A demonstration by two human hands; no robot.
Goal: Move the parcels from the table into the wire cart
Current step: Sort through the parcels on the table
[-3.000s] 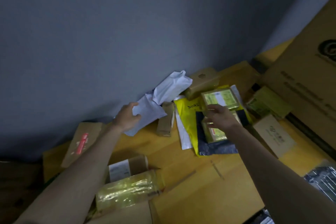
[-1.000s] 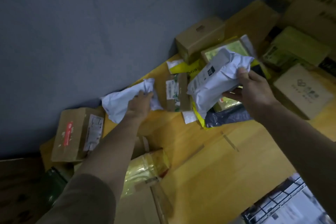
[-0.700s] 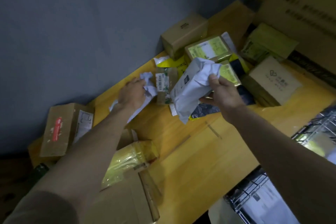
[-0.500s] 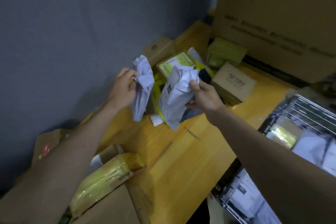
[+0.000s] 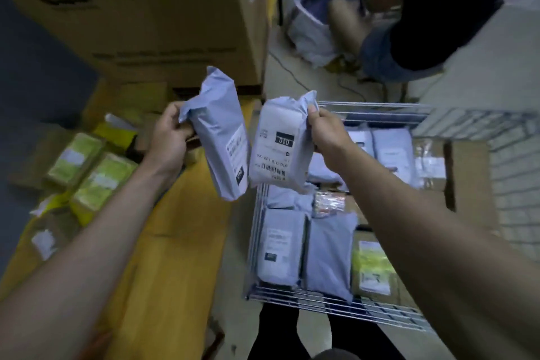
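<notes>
My left hand grips the top of a white poly-mailer parcel that hangs over the right edge of the yellow wooden table. My right hand pinches the upper corner of a second white mailer with a barcode label, held above the left rim of the wire cart. The two mailers hang side by side, nearly touching. Several white mailers and boxes lie inside the cart.
Yellow-green taped parcels and small boxes lie on the table's left part. A very large cardboard box stands at the table's far end. Another person crouches on the floor beyond the cart beside a white sack.
Both hands lifted their white mailers off the table and swung right. The view turned from the wall and table to the wire cart.
</notes>
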